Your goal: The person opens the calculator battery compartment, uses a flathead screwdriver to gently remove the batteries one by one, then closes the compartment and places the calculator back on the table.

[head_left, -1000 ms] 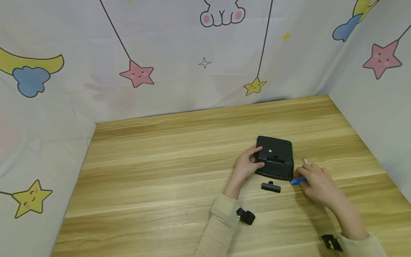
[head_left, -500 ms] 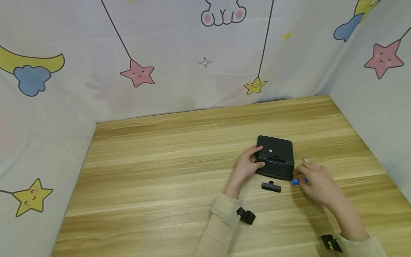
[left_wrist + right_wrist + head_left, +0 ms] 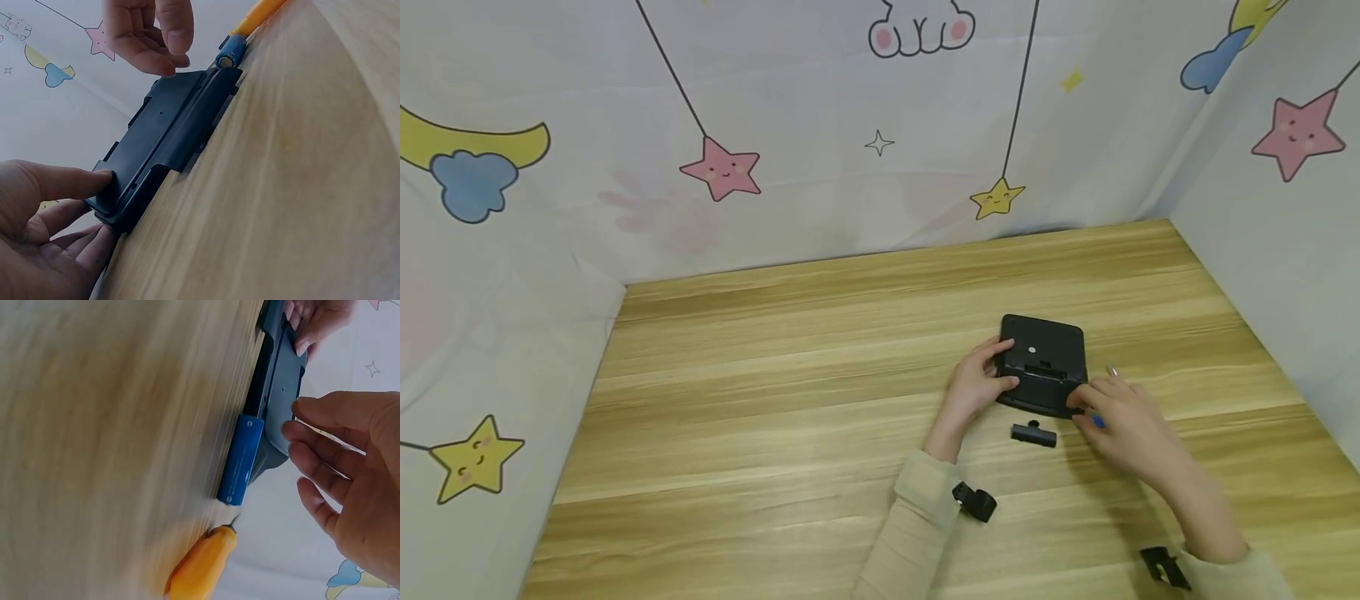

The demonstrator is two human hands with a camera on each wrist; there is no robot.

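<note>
A black calculator (image 3: 1052,340), apparently face down, lies at the table's right with a battery slot showing on its raised part. My left hand (image 3: 973,387) grips its left edge, thumb on top and fingers at the side and underneath. My right hand (image 3: 1127,421) hovers at its near right corner, fingers loosely bent; in the right wrist view nothing sits between thumb and fingers. Beside that corner a blue battery (image 3: 241,459) lies on the table, mostly hidden by the right hand in the head view. The small dark battery cover (image 3: 1033,434) rests just in front of the calculator.
Past the battery lies an orange-handled tool (image 3: 203,565); in the head view only a metal tip (image 3: 1113,372) shows beyond the right hand. White cloth walls (image 3: 812,192) with printed stars stand behind and beside the wooden table (image 3: 760,400).
My right hand has let go of the blue battery and shifted left, onto the calculator's near right corner. My left hand has stayed in place on the calculator.
</note>
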